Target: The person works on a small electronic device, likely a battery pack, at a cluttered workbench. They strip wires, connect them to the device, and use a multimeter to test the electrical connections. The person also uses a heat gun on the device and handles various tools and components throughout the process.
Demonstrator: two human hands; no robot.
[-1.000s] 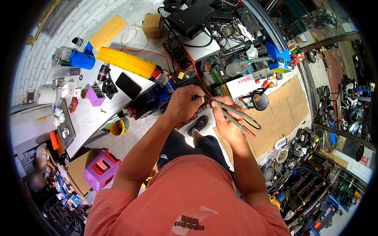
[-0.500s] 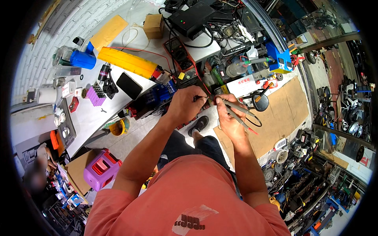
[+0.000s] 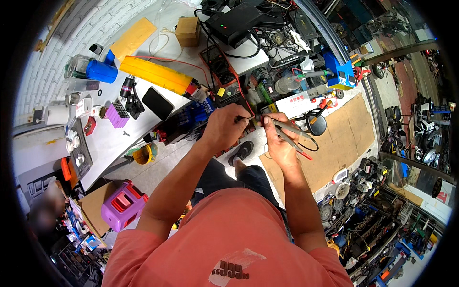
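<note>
In front of my body the two hands nearly meet at a small dark piece that I cannot make out. My left hand (image 3: pixel 222 126) is closed in a pinch, with something thin and dark at its fingertips. Two slim grey test probes (image 3: pixel 288 127) lie across my right hand (image 3: pixel 282 149), gripped by its closed fingers; one ends in red, and a dark lead loops beside them. Just beyond the hands is a red-and-black multimeter (image 3: pixel 218 64) on the bench, with a red lead running from it.
A black phone (image 3: pixel 158 103), a yellow case (image 3: pixel 155 75) and a blue cup (image 3: pixel 101 72) sit on the left bench (image 3: pixel 107 143). Cardboard (image 3: pixel 330 143) spreads at right, near a black box with lights (image 3: pixel 234 24) farther off. A purple stool (image 3: pixel 123 205) stands lower left, near a blurred person.
The probes in my right hand have tilted slightly, their red end shifting a little up and left. Both hands stay in nearly the same place.
</note>
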